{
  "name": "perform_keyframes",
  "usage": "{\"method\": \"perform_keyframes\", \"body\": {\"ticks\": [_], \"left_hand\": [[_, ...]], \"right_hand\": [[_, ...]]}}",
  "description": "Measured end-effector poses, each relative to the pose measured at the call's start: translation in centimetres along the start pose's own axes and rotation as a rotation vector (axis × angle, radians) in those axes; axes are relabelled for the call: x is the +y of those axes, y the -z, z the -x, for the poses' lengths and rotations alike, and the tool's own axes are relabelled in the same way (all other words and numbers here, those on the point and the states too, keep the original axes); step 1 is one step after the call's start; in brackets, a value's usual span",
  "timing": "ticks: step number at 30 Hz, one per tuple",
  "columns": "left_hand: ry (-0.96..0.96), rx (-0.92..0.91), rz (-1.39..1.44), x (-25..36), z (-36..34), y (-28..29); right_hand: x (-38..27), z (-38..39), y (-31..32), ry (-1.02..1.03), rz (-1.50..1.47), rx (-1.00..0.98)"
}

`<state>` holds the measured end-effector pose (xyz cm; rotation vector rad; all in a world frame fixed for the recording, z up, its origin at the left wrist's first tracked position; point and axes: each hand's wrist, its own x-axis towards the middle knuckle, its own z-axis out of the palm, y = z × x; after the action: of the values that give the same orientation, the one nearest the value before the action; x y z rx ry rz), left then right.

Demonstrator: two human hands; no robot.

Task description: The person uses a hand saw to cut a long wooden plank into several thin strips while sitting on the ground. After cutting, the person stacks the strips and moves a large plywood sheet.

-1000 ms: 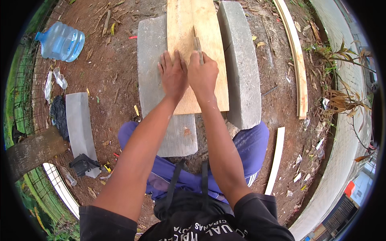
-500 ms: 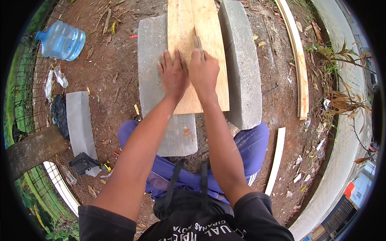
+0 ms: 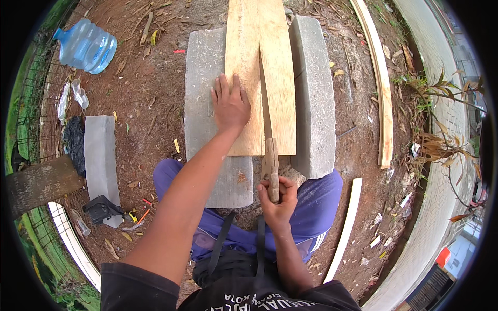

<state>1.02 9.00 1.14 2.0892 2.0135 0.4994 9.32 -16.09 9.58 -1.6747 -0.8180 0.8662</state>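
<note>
A pale wooden board [image 3: 278,93] lies lengthwise across grey concrete blocks [image 3: 202,103], split by a lengthwise cut. My left hand [image 3: 230,106] rests palm down on its left half, fingers stretched out and slightly apart, touching the wood. My right hand [image 3: 278,202], below the board's near edge, is closed round the wooden handle of a handsaw [image 3: 272,166]. The saw's narrow blade runs up from the handle along the cut. My legs in blue trousers [image 3: 321,207] are bent either side of the blocks.
Another concrete block [image 3: 311,93] stands right of the board. Long wooden strips [image 3: 384,93] lie on the littered soil at the right, beside a pale wall [image 3: 438,181]. At the left are a large blue water bottle [image 3: 88,46], a grey slab [image 3: 101,150], black plastic [image 3: 75,140] and wire mesh.
My right hand has drawn the saw back toward my body, below the board's edge, exposing the cut. My left hand has shifted a little down the board as the view moved slightly.
</note>
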Motion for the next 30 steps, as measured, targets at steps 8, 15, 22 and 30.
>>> {"method": "perform_keyframes", "body": {"ticks": [8, 15, 22, 30], "left_hand": [[-0.009, 0.081, 0.043, -0.6, 0.1, -0.6], [-0.015, 0.106, 0.065, -0.7, -0.2, -1.0], [0.015, -0.001, 0.016, -0.5, 0.1, -0.6], [-0.026, 0.067, 0.024, -1.0, 0.7, -0.6]], "right_hand": [[5.3, 0.7, -0.6, -0.071, 0.135, 0.058], [-3.8, -1.0, -1.4, -0.121, -0.176, -0.018], [-10.2, 4.5, 3.1, -0.218, 0.050, 0.031], [-9.0, -5.6, -1.9, -0.165, 0.087, 0.023]]}}
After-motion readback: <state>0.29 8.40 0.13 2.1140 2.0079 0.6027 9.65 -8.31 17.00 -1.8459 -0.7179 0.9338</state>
